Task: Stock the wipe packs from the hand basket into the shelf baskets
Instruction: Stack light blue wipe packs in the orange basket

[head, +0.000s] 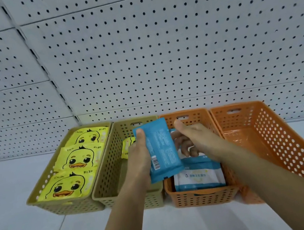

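Observation:
My left hand (139, 156) grips a blue wipe pack (162, 149), thumb on its printed back, and holds it upright over the gap between the second olive basket (110, 161) and the first orange basket (200, 196). My right hand (196, 137) reaches into that orange basket. Its fingers curl down around a blue and white pack (181, 155) at the back, mostly hidden. More blue and white packs (198, 177) lie at the front of that basket. The hand basket is out of view.
The far left olive basket (62, 206) holds three yellow duck packs (74, 159). One yellow pack (129, 144) sits in the second olive basket. An orange basket (291, 142) on the right has nothing in it. A white pegboard wall (157, 54) rises behind the shelf.

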Motion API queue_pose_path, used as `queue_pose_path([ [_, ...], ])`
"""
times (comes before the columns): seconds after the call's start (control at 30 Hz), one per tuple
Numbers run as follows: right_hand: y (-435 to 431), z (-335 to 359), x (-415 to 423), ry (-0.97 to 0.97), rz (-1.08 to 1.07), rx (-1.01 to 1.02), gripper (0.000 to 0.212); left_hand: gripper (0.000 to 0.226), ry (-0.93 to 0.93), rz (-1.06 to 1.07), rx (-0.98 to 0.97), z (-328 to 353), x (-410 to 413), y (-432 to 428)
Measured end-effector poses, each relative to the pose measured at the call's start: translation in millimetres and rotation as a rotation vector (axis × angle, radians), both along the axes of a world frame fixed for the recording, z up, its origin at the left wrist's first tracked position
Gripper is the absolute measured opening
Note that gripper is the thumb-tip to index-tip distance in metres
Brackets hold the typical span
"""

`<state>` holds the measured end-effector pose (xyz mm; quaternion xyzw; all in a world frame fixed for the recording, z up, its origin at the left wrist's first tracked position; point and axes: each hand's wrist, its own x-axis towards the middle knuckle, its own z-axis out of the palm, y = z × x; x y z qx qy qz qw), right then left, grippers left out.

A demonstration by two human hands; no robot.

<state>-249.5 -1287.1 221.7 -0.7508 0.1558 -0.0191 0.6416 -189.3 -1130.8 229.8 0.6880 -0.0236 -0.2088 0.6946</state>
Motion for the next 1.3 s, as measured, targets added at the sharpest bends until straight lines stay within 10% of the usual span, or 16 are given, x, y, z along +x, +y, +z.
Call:
queue_pose_path([
  [0.13,3.6,-0.5,0.8,0.05,0.036,-0.014,0.034,0.045,-0.225,-0.09,0.127,-3.3,7.3,-8.6],
  [0.33,-17.3,-27.5,17.9,-0.026,-0.609,0.256,0.014,0.052,-0.642,-0.306,0.578,-40.8,18.9,2.2],
  [0.5,-24.6,-40.5,24.1,-0.198,-0.627,-0.837,0.018,0.072,-0.624,-0.472,0.642,-55.0,14.7,10.7],
  [0.63,-29.1,-61.8,46.1,0.105,-0.243,-1.489,0.022,0.067,-0.669,-0.465,0.633,-54.4,16.1,9.7],
  [1.07,-8.8,-56.5,47.0,0.419,-0.02,-1.041,0.042,0.056,-0.726,-0.511,0.597,-58.4,21.6,9.4],
  [1.3,69.3,-28.2,-21.1,0.322,-0.177,-0.886,0.056,0.064,-1.075,-0.691,0.829,-59.3,11.3,61.8],
])
